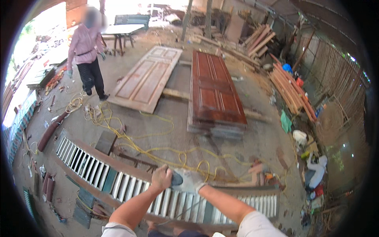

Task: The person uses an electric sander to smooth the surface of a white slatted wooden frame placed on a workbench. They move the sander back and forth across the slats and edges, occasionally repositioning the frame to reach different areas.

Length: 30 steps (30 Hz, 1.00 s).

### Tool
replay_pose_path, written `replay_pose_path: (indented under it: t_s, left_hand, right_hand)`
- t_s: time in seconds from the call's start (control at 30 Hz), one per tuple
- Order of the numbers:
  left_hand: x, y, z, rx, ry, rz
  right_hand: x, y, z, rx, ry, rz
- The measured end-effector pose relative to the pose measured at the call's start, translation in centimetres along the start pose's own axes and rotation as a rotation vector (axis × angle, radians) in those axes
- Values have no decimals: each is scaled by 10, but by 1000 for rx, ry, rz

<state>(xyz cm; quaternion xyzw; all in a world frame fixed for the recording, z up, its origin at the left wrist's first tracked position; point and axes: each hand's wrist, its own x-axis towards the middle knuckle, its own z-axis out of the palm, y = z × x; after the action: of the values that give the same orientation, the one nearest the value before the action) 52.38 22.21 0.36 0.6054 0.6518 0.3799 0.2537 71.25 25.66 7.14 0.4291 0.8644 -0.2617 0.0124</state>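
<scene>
In front of me a long louvered shutter lies across, with a brown frame, pale slats and green cross-pieces. Over its middle, both my hands meet at a dark, rounded hand tool, whose exact kind I cannot make out. My bare left hand is closed against the tool's left side. On the other side my right hand, in a whitish glove, is closed round it, its fingers smeared by motion. A thin dark cord runs below the right hand across the slats.
Yellow cords snake over the floor beyond the shutter. Farther off lie a pale panelled door and a stack of reddish-brown doors on timbers. A person in pink walks at the left. Planks line the right side.
</scene>
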Motion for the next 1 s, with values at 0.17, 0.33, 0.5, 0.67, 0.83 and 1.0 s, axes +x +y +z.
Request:
replay_pose_path:
  t_s: [0.17,0.33,0.5,0.67,0.83,1.0]
  left_hand:
    - [-21,3,0,12,152,-133]
    - [-100,-68,-61,441,611,-238]
    - [-175,-174,-147,596,794,-1000]
    - [-169,-188,-114,338,896,-1059]
    - [-177,-199,-107,312,888,-995]
    - [-173,-200,-112,276,855,-1017]
  right_hand:
    - [32,-24,-13,-205,-218,33]
    - [50,-24,14,94,61,-234]
    - [88,-90,0,76,-81,-33]
    - [156,-152,24,25,-115,-62]
    - [221,-205,49,-42,-84,-170]
    - [276,-255,66,-83,-49,-204]
